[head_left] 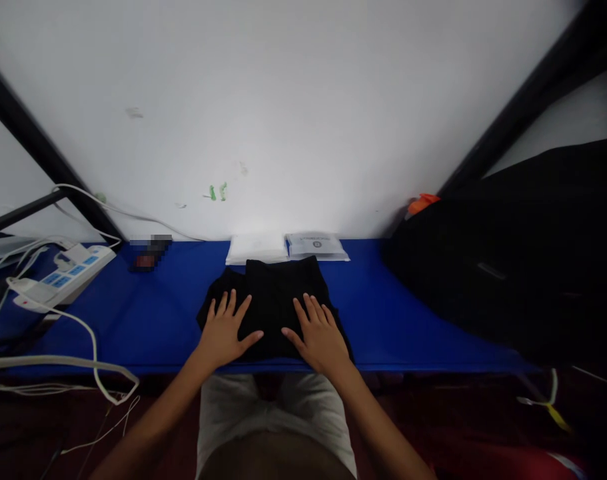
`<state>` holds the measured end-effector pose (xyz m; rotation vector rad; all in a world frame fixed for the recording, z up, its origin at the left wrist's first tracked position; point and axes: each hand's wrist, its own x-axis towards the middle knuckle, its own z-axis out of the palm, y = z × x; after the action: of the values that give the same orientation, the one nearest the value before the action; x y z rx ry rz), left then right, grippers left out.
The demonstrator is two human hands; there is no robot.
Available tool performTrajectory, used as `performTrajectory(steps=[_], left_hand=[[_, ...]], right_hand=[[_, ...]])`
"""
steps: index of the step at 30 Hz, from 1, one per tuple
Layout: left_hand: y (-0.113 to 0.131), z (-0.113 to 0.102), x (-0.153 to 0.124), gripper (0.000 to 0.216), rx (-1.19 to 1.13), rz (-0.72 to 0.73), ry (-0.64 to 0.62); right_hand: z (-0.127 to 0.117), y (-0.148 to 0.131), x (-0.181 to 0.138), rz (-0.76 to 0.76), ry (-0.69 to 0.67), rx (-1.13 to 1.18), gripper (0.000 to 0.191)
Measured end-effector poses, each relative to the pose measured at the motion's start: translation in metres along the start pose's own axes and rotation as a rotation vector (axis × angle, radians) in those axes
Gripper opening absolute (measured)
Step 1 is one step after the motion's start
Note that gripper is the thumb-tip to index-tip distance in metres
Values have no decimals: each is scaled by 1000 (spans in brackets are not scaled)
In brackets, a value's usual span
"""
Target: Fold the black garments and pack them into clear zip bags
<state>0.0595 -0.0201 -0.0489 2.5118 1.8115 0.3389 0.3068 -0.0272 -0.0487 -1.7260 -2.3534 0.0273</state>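
A folded black garment (278,287) lies on the blue table top (158,307), near its front edge. My left hand (226,328) rests flat on the garment's left part, fingers spread and open. My right hand (317,333) lies flat on its right part, fingers stretched out too. Neither hand holds anything. Both palms press down on the cloth.
Two flat white packets (257,248) (316,245) lie against the white wall behind the garment. A white power strip (66,273) with cables sits at the left. A large black bag (513,267) fills the right side. A small dark object (150,253) lies at the back left.
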Motion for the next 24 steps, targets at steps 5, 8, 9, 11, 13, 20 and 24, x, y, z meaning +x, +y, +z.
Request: performTrajectory(steps=[5,8,9,11,13,20,24], left_hand=[[10,-25,26,93,-81,-121,-30],[21,-39,55,64,-110,25,94],[24,-41,67,55,-120,78,114],[29,-40,92,42,-137,129,112],[28,-31,113,36,-140,146,99],[4,14,123,41,-214,185,92],[-3,26,120,43,-272,192,110]], right_hand=[[-20,1,20,23,-41,76,63],[-35,-6,47,23,5,166,45],[-37,-9,59,27,29,184,41],[-37,-14,85,44,53,191,36],[-31,-14,108,71,61,180,33],[4,26,117,45,90,138,33],[13,33,111,29,118,137,38]])
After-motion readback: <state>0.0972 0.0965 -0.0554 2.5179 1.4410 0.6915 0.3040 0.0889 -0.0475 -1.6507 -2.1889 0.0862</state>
